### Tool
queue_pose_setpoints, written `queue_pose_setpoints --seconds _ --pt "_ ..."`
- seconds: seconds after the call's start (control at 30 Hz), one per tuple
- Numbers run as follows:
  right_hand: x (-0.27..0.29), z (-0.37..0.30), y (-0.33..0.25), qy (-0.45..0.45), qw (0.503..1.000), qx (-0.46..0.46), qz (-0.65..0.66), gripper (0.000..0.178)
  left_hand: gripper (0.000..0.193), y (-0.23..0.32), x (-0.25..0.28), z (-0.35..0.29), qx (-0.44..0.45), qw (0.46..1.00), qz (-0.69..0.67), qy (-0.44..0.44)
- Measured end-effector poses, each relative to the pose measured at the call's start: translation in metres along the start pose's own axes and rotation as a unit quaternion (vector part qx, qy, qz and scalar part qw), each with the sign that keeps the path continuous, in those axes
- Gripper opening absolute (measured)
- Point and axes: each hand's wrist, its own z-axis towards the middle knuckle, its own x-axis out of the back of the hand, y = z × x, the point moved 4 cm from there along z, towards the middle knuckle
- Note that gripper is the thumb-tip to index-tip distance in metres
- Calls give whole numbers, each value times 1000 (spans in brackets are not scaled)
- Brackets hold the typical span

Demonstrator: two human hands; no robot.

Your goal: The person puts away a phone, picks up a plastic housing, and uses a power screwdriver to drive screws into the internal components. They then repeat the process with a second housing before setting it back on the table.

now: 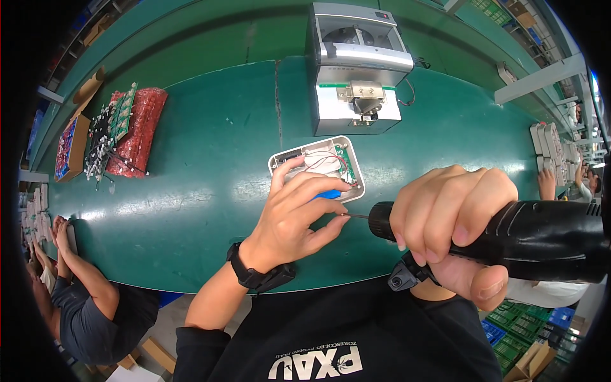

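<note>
My right hand [455,216] is wrapped around a black electric screwdriver [541,235] held level, its thin bit [359,216] pointing left. At the bit's tip, the thumb and index finger of my left hand [286,216] are pinched together; a tiny thing there is too small to name. The other left fingers reach over an open white plastic housing [361,184] lying on the bench. Inside it are a green circuit board [345,159], red and black wires [328,156] and a blue part [328,194], partly hidden by my fingers.
A grey and silver machine [359,70] with a metal front piece stands behind the housing. Far left on the green bench [210,146] are red bubble wrap [145,127], circuit boards with wires [118,121] and a cardboard box [75,149]. Other people's hands [60,232] show at both sides.
</note>
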Motion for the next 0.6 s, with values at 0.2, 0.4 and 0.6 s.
queue_pose_setpoints --seconds 0.2,0.4,0.6 --pt "0 1 0 -12 1000 -6 -4 43 18 0 0 0 1 1000 7 -3" --pt "0 0 0 -7 999 -29 -21 42 18 -1 -1 0 2 1000 15 -6" --pt "-1 0 2 -8 998 -47 -38 43 20 -1 -1 0 3 1000 19 -10"
